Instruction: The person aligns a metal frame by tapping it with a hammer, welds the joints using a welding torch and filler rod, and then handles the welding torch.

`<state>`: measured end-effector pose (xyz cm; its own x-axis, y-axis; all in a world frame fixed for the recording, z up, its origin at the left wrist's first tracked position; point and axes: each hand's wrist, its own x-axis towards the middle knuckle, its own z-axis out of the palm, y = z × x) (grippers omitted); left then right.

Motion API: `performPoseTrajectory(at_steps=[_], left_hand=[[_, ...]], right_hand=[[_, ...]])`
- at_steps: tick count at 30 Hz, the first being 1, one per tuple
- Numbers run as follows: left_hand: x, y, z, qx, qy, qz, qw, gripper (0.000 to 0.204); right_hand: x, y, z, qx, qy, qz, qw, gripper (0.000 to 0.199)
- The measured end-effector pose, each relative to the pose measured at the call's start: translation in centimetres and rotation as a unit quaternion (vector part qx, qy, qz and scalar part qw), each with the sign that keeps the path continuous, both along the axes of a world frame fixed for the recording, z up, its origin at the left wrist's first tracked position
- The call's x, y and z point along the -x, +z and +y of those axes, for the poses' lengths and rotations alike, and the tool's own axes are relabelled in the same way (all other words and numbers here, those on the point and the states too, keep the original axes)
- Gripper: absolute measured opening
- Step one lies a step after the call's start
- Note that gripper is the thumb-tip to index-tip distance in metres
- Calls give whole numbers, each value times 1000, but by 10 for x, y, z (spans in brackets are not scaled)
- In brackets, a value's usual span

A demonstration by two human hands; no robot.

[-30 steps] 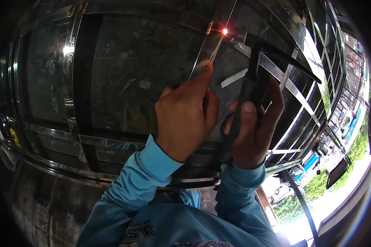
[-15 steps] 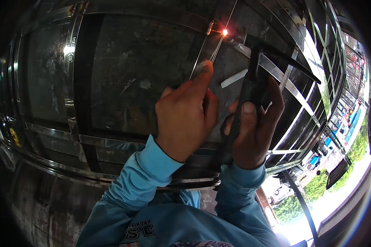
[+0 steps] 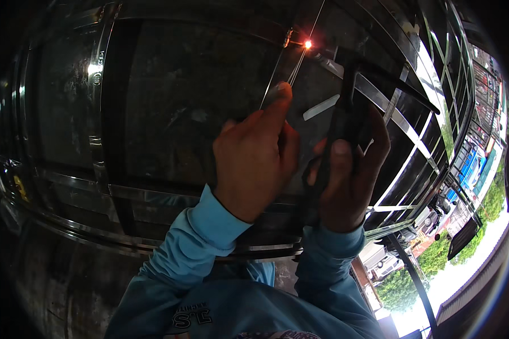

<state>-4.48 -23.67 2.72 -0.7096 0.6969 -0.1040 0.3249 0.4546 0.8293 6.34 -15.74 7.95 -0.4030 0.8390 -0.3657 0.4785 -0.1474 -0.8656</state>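
Observation:
My right hand [image 3: 348,181] is wrapped round the handle of a black welding torch [image 3: 353,79], its long back cap pointing right. Beside the torch tip burns a small red-white arc [image 3: 307,44], on a narrow metal bar of the frame [image 3: 99,141]. My left hand [image 3: 254,152] lies left of the torch, its index finger stretched toward the arc and the others curled. From that fingertip a thin metal rod [image 3: 294,70] seems to run up to the arc; the hand hides its lower part. Left of the arc is an orange-lit bead [image 3: 288,37].
Shiny crossbars and long rails divide the frame, with dark panels between them. A pale flat strip [image 3: 321,107] lies between the left hand and the torch. Metal bars [image 3: 407,121] stretch to the right. Beyond them are greenery [image 3: 404,288] and a blue vehicle [image 3: 470,166].
Both hands and the torch stay almost still. The arc is slightly further left, and the work area looks darker. In the right background, a blue vehicle has come into sight.

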Motion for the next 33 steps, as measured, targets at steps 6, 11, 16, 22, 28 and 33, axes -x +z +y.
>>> performPoseTrajectory(at_steps=[6, 11, 16, 22, 28, 33], left_hand=[[-1, -3, 1, -43, 7, 24, 999, 50], [0, -2, -1, -29, -2, 15, 999, 50], [3, 4, 1, -29, 6, 7, 1000, 44], [3, 6, 3, -8, 14, -28, 999, 38], [1, 0, 0, -5, 0, 0, 1000, 51], [0, 1, 0, -24, 15, 9, 1000, 44]], right_hand=[[-2, -2, 1, -10, 2, 11, 1000, 62], [-2, -2, 0, -11, 15, 16, 1000, 61], [0, -1, -2, -8, 10, 7, 1000, 60], [2, 4, 3, 24, 23, 49, 998, 61], [0, -1, 0, -30, 17, -4, 999, 61], [0, -1, -2, -20, 6, 4, 1000, 61]])
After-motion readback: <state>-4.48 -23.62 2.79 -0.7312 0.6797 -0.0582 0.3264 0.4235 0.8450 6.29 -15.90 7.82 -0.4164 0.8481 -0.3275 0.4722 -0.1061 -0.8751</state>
